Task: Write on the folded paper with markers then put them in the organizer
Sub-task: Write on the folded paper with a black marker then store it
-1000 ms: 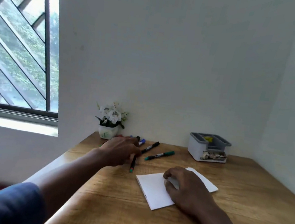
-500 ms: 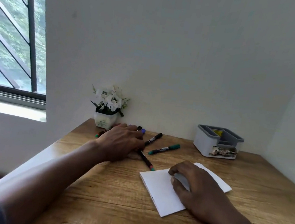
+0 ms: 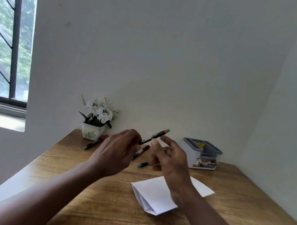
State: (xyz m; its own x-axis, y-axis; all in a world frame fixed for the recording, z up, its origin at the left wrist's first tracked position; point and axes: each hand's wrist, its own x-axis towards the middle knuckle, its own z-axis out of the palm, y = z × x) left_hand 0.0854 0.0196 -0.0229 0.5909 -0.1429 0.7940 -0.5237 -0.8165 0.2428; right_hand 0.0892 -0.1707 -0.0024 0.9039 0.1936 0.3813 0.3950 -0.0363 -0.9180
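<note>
The left hand (image 3: pixel 114 156) pinches one end of a marker (image 3: pixel 155 136), raised above the counter (image 3: pixel 95 199). The right hand (image 3: pixel 170 158) hovers beside it, fingers loose, holding nothing. Best pull the cap straight off, keeping the marker over the paper (image 3: pixel 152 195) below.

The single head-worn camera looks forward and slightly down across the table (image 3: pixel 94 208) toward the far wall (image 3: pixel 169 58), window (image 3: pixel 2 47) at left.
</note>
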